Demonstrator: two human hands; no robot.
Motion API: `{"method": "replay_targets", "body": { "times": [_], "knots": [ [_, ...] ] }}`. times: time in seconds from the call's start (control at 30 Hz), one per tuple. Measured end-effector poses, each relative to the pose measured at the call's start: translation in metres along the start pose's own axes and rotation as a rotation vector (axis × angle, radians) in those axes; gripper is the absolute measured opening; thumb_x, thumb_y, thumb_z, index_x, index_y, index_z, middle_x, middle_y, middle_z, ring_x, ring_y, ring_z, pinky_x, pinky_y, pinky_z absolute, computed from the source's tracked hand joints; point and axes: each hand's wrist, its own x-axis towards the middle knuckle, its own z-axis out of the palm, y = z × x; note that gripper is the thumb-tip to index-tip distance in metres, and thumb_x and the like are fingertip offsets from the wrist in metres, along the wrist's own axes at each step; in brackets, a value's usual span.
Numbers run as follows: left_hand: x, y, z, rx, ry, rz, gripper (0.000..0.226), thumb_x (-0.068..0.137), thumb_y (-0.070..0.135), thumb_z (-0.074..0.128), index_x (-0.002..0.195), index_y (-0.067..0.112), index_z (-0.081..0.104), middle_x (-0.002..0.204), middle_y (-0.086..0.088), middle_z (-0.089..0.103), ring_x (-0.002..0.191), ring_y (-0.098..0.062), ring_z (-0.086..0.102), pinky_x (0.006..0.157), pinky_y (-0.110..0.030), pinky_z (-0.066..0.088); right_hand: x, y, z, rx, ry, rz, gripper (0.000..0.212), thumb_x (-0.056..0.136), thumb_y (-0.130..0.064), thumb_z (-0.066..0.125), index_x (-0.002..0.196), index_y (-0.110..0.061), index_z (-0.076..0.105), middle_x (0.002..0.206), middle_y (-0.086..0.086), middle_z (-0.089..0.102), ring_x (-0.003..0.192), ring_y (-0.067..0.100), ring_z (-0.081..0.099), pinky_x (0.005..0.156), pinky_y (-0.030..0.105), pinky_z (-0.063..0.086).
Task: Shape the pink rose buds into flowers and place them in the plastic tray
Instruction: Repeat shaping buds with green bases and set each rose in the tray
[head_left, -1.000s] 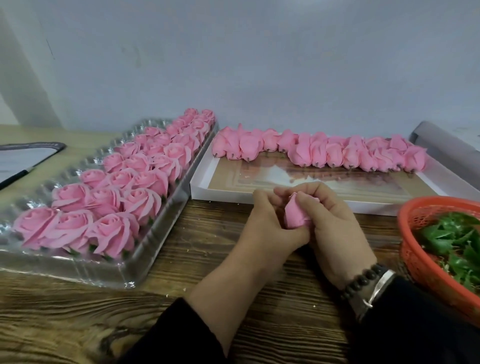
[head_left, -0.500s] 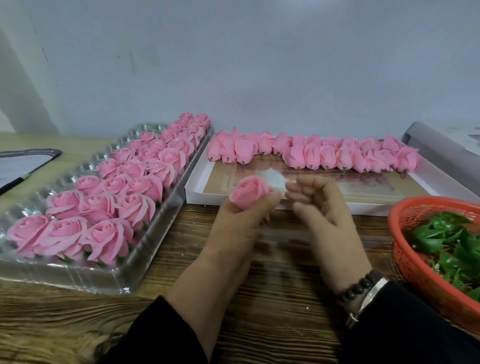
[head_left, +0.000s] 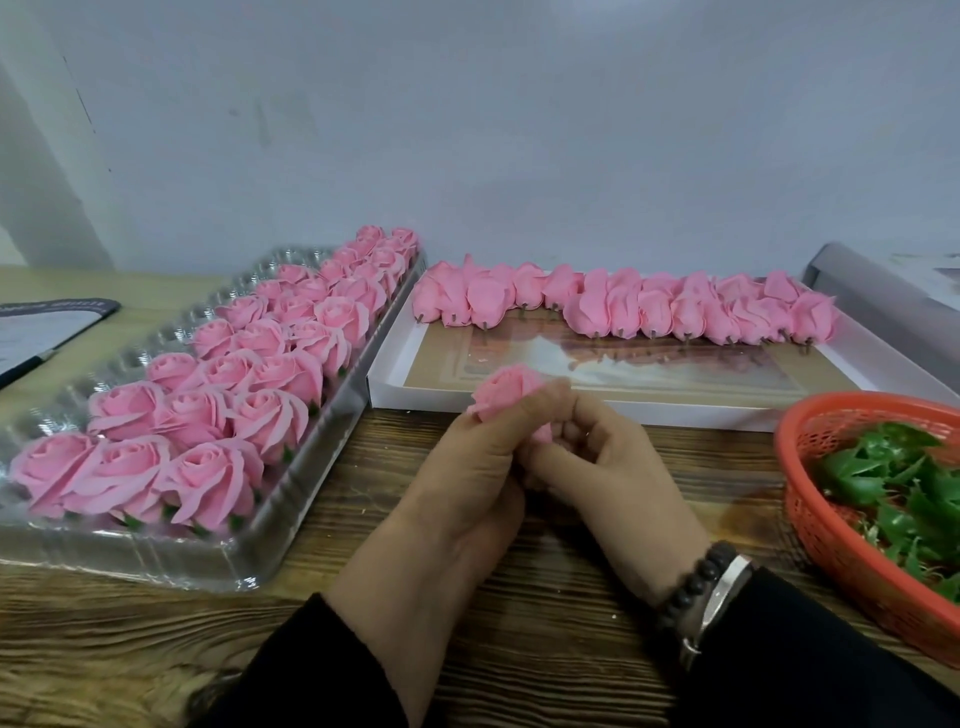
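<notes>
Left of the grip, a glossy clear plastic tray (head_left: 218, 551) on a grainy wood table (head_left: 545, 649). Right, an orange plastic mesh basket (head_left: 831, 545). Beyond, matt pink rose buds (head_left: 623, 306) in a smooth white box (head_left: 571, 415).

Soft, even, fairly bright light is falling from above; shadows are lying faint under the hands (head_left: 524, 467). Glare is showing on the tray (head_left: 171, 556) rim. Wide-angle distortion is bending the edges. The hands and held rose (head_left: 506, 392) are looking slightly motion-blurred; overall sharpness is looking soft.
</notes>
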Motion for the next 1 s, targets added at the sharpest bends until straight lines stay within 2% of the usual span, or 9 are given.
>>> {"method": "replay_targets", "body": {
  "times": [0.1,0.23,0.37,0.47,0.57,0.63,0.73,0.9,1.0],
  "knots": [
    [0.0,0.004,-0.003,0.056,-0.006,-0.024,0.025,0.066,0.027,0.072,0.072,0.006,0.06,0.07,-0.012,0.043,0.052,-0.015,0.039,0.047,-0.025,0.03,0.001,-0.002,-0.004,0.08,-0.104,0.087,0.027,0.073,-0.022,0.066,0.083,0.003,0.06,0.068,0.009,0.056,0.061,0.012,0.051,0.064,0.025,0.042],
    [-0.001,0.003,-0.005,0.045,0.015,-0.014,0.036,0.069,0.027,0.073,0.086,0.0,0.058,0.081,-0.023,0.049,0.071,-0.031,0.048,0.064,-0.03,0.039,-0.002,-0.002,-0.003,0.079,-0.104,0.054,0.041,0.068,-0.023,0.075,0.1,-0.004,0.057,0.072,0.0,0.062,0.065,0.011,0.056,0.06,0.019,0.048],
    [-0.002,0.003,-0.005,0.048,0.011,-0.035,0.041,0.064,0.028,0.07,0.089,-0.003,0.063,0.088,-0.025,0.056,0.079,-0.031,0.057,0.063,-0.029,0.048,-0.001,-0.002,-0.004,0.042,-0.079,0.042,0.021,0.076,-0.013,0.073,0.092,-0.005,0.061,0.078,0.012,0.064,0.068,0.015,0.057,0.061,0.025,0.051],
    [-0.003,0.006,-0.006,0.104,0.013,-0.056,0.056,0.059,0.035,0.071,0.094,-0.007,0.061,0.076,-0.017,0.049,0.056,-0.021,0.048,0.05,-0.026,0.035,-0.001,-0.003,-0.006,0.092,-0.16,0.116,0.013,0.076,-0.023,0.067,0.073,-0.011,0.066,0.068,0.011,0.058,0.06,0.013,0.053,0.062,0.025,0.044],
    [-0.005,0.009,-0.005,0.123,0.041,0.02,0.041,0.062,0.029,0.071,0.084,-0.004,0.066,0.078,-0.02,0.054,0.064,-0.027,0.051,0.057,-0.03,0.04,-0.002,-0.002,-0.008,0.054,-0.121,0.092,0.011,0.086,-0.015,0.063,0.076,-0.013,0.067,0.07,0.007,0.062,0.062,0.01,0.057,0.063,0.021,0.045],
    [-0.004,0.009,-0.008,0.258,0.071,0.161,0.031,0.072,0.014,0.069,0.085,-0.013,0.059,0.08,-0.027,0.056,0.074,-0.034,0.056,0.068,-0.036,0.048,-0.001,-0.002,-0.01,0.008,0.009,-0.005,0.007,0.088,-0.006,0.058,0.086,-0.01,0.064,0.075,0.005,0.065,0.066,0.005,0.06,0.063,0.014,0.046],
    [-0.004,0.01,-0.014,0.682,0.119,0.36,0.022,0.072,0.008,0.075,0.068,0.005,0.053,0.056,-0.006,0.057,0.051,-0.012,0.054,0.05,-0.02,0.047,-0.001,-0.007,-0.015,-0.078,0.065,-0.091,0.022,0.081,-0.003,0.064,0.097,-0.018,0.06,0.088,0.004,0.062,0.077,0.007,0.058,0.074,0.016,0.049],
    [-0.003,0.013,-0.017,0.99,0.017,0.205,0.083,0.073,0.014,0.077,0.138,0.031,0.029,0.107,-0.001,0.067,0.099,-0.014,0.063,0.095,-0.031,0.047,-0.003,-0.011,-0.016,-0.248,-0.217,-0.085,0.05,0.079,0.004,0.067,0.114,-0.03,0.058,0.107,0.0,0.062,0.076,0.001,0.052,0.072,0.014,0.046],
    [-0.001,0.011,-0.022,1.035,-0.077,0.154,0.114,0.07,0.008,0.078,0.145,0.038,-0.001,0.119,0.005,0.061,0.11,-0.008,0.058,0.097,-0.02,0.042,-0.002,-0.012,-0.019,-0.275,-0.231,-0.078,0.043,0.079,0.002,0.068,0.109,-0.027,0.06,0.098,-0.005,0.063,0.073,0.002,0.052,0.075,0.018,0.047]
  ]
}}
